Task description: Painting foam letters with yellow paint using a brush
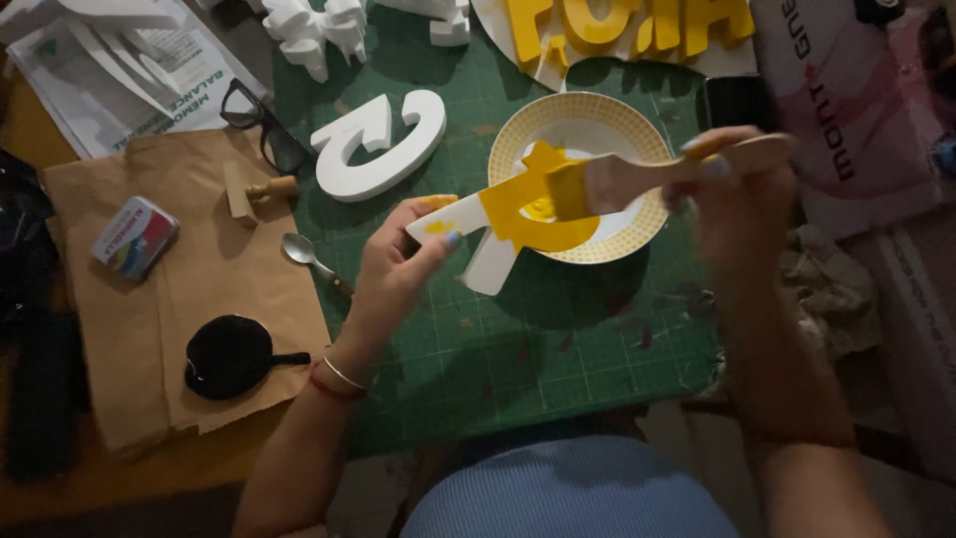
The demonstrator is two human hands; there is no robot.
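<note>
Left hand grip pinches a foam letter by its white end, holding it tilted above the front rim of the bowl. Letter's far part is yellow, near arms bare white. Right hand, blurred, is clenched on a wooden-handled brush; yellow bristles touch the letter's painted part. Bowl is white with a yellow rim, yellow paint inside, sitting on a green cutting mat on the desk. White letter C left of bowl. Further left: spoon, glasses, small tin, black round mirror on brown paper. Yellow letters lie beyond the bowl.
</note>
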